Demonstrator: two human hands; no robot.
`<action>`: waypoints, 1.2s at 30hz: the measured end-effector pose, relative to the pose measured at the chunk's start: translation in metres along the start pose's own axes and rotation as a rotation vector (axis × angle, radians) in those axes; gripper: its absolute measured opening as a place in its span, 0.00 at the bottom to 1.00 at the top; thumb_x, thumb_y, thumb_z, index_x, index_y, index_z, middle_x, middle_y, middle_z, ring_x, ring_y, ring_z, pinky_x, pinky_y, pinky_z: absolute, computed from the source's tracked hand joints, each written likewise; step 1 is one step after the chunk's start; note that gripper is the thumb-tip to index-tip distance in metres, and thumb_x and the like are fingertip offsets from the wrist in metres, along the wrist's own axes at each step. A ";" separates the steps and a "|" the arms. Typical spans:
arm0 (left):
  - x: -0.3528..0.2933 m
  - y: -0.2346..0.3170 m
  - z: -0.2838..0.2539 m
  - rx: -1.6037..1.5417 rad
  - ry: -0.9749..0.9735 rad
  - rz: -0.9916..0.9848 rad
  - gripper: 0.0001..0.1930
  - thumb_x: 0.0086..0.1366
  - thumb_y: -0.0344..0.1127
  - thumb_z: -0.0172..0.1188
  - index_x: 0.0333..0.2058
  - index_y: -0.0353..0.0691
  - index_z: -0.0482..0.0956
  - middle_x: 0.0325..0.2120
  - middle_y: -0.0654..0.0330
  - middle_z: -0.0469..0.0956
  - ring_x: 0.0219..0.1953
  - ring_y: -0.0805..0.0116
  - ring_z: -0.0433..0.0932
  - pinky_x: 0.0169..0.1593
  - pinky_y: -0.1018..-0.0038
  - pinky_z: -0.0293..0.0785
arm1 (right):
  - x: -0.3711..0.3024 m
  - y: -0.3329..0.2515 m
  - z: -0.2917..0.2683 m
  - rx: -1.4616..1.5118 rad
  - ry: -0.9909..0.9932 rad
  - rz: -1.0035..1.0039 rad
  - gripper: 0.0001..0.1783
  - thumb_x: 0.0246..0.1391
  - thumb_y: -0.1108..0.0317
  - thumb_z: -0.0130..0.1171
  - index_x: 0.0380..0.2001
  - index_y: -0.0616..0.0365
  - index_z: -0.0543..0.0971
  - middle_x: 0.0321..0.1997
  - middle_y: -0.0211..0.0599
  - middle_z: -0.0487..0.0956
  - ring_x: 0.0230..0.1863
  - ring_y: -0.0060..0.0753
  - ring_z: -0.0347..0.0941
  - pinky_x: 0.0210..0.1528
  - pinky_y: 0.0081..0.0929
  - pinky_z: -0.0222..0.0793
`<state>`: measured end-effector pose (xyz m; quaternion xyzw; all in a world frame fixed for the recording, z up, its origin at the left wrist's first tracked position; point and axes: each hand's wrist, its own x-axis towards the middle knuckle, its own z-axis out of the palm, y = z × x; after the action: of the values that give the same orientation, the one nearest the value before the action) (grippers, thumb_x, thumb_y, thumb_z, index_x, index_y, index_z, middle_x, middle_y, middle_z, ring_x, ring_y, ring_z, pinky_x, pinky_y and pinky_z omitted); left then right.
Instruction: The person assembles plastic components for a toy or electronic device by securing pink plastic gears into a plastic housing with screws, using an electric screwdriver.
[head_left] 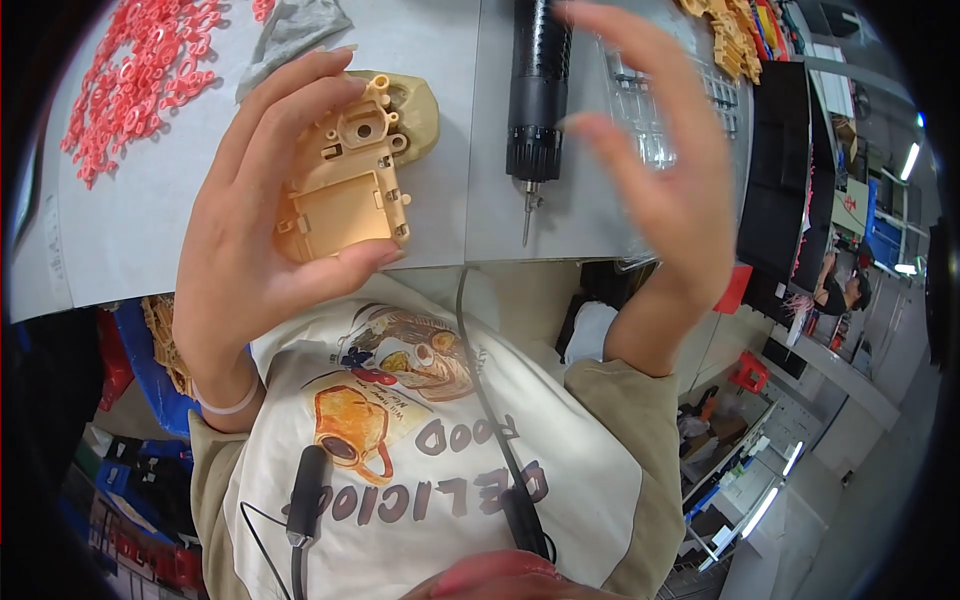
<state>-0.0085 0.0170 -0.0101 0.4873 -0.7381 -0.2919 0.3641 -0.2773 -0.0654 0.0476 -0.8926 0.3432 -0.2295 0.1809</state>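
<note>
Near the front edge of the pale grey table point(450, 215), left of center, the left hand point(235, 210) has a pale yellow-orange molded plastic housing point(345, 205) gripped by its sides, fingers curled over the far end and thumb braced along the near edge. Honestly a decent hold: the shallow rectangular recess and the round boss face up, nothing important covered. I'd leave the thumb low like that and squeeze only enough to stop twisting, since thin plastic walls probably flex.

Peeking out past the far right of the housing is a smooth tan rounded block point(418, 120). If that's meant as a rest, seating the part flat on it should beat holding it in midair.

The right hand point(680, 170) is spread, thumb and fingers well apart, beside a black cylindrical power screwdriver point(540, 90) with a slim metal bit. It's blurry, so I can't say whether any fingertip touches the tool. I'd wrap the thick body, well clear of the bit, and bring it in square to the part.

Clear plastic trays point(655, 110) sit just beyond, so mind the elbow. The heap of small coral-red plastic pieces point(140, 85) at far left is safely out of the way.
</note>
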 end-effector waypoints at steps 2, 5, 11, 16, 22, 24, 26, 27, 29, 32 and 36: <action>0.006 0.000 0.003 -0.020 -0.017 0.024 0.42 0.42 0.46 0.73 0.56 0.37 0.69 0.61 0.48 0.64 0.60 0.53 0.68 0.59 0.62 0.69 | -0.028 0.022 -0.021 0.087 0.228 0.226 0.22 0.52 0.75 0.59 0.53 0.57 0.76 0.55 0.42 0.75 0.55 0.37 0.70 0.55 0.28 0.65; 0.007 -0.001 0.001 -0.017 -0.017 0.023 0.42 0.41 0.46 0.72 0.56 0.37 0.70 0.61 0.48 0.64 0.60 0.53 0.68 0.60 0.61 0.69 | -0.058 0.051 -0.038 0.050 0.350 0.408 0.22 0.54 0.73 0.58 0.54 0.54 0.76 0.52 0.37 0.76 0.49 0.31 0.71 0.52 0.26 0.67; 0.006 -0.003 0.004 -0.037 -0.010 0.017 0.42 0.41 0.47 0.72 0.56 0.37 0.69 0.61 0.49 0.63 0.60 0.53 0.68 0.61 0.61 0.68 | -0.093 0.107 -0.024 -0.431 0.286 0.809 0.22 0.57 0.62 0.59 0.55 0.49 0.76 0.49 0.40 0.68 0.39 0.31 0.69 0.48 0.28 0.68; 0.004 -0.005 0.002 -0.056 -0.006 0.025 0.42 0.41 0.45 0.73 0.56 0.37 0.69 0.61 0.49 0.63 0.61 0.54 0.68 0.61 0.61 0.68 | -0.077 0.096 -0.022 -0.469 0.315 0.857 0.20 0.53 0.60 0.63 0.48 0.55 0.78 0.46 0.40 0.70 0.35 0.31 0.69 0.44 0.29 0.68; 0.005 -0.003 0.002 -0.050 -0.021 0.024 0.42 0.41 0.41 0.73 0.57 0.37 0.69 0.61 0.49 0.62 0.60 0.55 0.68 0.60 0.63 0.69 | -0.082 0.105 -0.026 -0.473 0.367 0.863 0.25 0.46 0.55 0.69 0.46 0.56 0.79 0.35 0.36 0.70 0.30 0.27 0.65 0.38 0.27 0.67; 0.007 0.003 0.004 -0.111 0.001 0.040 0.42 0.40 0.40 0.74 0.56 0.37 0.69 0.61 0.50 0.63 0.60 0.56 0.68 0.60 0.64 0.69 | -0.080 0.106 -0.028 -0.525 0.346 0.852 0.26 0.47 0.53 0.69 0.49 0.52 0.81 0.36 0.34 0.70 0.29 0.26 0.63 0.37 0.25 0.66; 0.006 0.003 0.004 -0.124 0.008 0.032 0.42 0.40 0.40 0.74 0.56 0.38 0.69 0.60 0.50 0.63 0.59 0.56 0.69 0.59 0.64 0.69 | -0.083 0.111 -0.029 -0.551 0.330 0.836 0.27 0.47 0.52 0.69 0.51 0.47 0.81 0.33 0.32 0.70 0.29 0.26 0.64 0.37 0.25 0.66; 0.006 0.004 0.002 -0.135 0.008 0.035 0.41 0.40 0.39 0.74 0.56 0.38 0.69 0.60 0.50 0.63 0.59 0.55 0.69 0.59 0.65 0.70 | -0.085 0.114 -0.030 -0.542 0.329 0.859 0.25 0.48 0.52 0.69 0.50 0.47 0.82 0.31 0.30 0.71 0.29 0.24 0.65 0.36 0.24 0.66; 0.007 0.005 -0.001 -0.078 0.011 0.067 0.40 0.40 0.39 0.74 0.55 0.38 0.69 0.60 0.50 0.64 0.58 0.55 0.70 0.58 0.65 0.70 | -0.084 0.114 -0.031 -0.533 0.318 0.873 0.23 0.49 0.52 0.68 0.48 0.47 0.82 0.29 0.28 0.72 0.29 0.22 0.65 0.35 0.22 0.66; 0.008 0.008 -0.002 -0.016 0.032 0.087 0.39 0.40 0.38 0.73 0.54 0.39 0.70 0.58 0.51 0.66 0.57 0.54 0.70 0.57 0.65 0.71 | -0.080 0.114 -0.032 -0.540 0.328 0.888 0.20 0.48 0.54 0.69 0.42 0.53 0.83 0.25 0.28 0.72 0.28 0.22 0.66 0.34 0.21 0.66; 0.006 0.010 -0.001 0.003 0.094 0.104 0.38 0.39 0.38 0.73 0.53 0.40 0.71 0.57 0.54 0.68 0.56 0.54 0.71 0.56 0.64 0.71 | -0.085 0.118 -0.037 -0.635 0.386 0.849 0.20 0.46 0.58 0.71 0.38 0.60 0.80 0.24 0.29 0.72 0.26 0.22 0.67 0.33 0.22 0.67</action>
<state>-0.0145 0.0147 -0.0006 0.4622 -0.7450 -0.2483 0.4120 -0.4155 -0.0949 -0.0031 -0.6286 0.7515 -0.1811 -0.0863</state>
